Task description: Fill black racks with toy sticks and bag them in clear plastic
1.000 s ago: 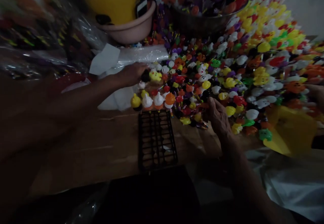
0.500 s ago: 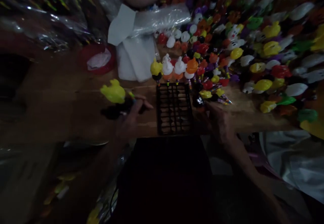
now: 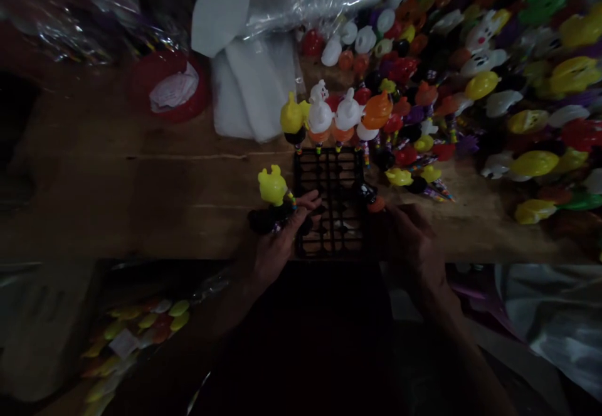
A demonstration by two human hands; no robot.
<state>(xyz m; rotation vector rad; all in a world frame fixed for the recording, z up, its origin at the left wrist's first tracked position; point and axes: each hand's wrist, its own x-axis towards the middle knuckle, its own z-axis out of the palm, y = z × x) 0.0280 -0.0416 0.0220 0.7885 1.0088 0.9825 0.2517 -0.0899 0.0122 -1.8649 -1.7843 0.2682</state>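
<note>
My left hand is closed around the striped stem of a toy topped with a yellow plastic animal head. A dark piece lies under that head; its shape is hard to make out. The fingertips reach over the left side of a black grid rack. From the other side, my right hand pinches a toy with a black and orange top, tilted towards the rack's right edge. Behind the rack stand several similar toys, among them a yellow one, a white one and an orange one.
A large heap of coloured plastic toys covers the table's right side. Clear plastic bags and a red bowl with white paper inside sit at the back left. More coloured pieces lie below the table edge on the left.
My left hand has moved right with the yellow toy, up to the rack. My right hand has brought the black and orange toy to the rack's right edge. The camera view has shifted closer.
</note>
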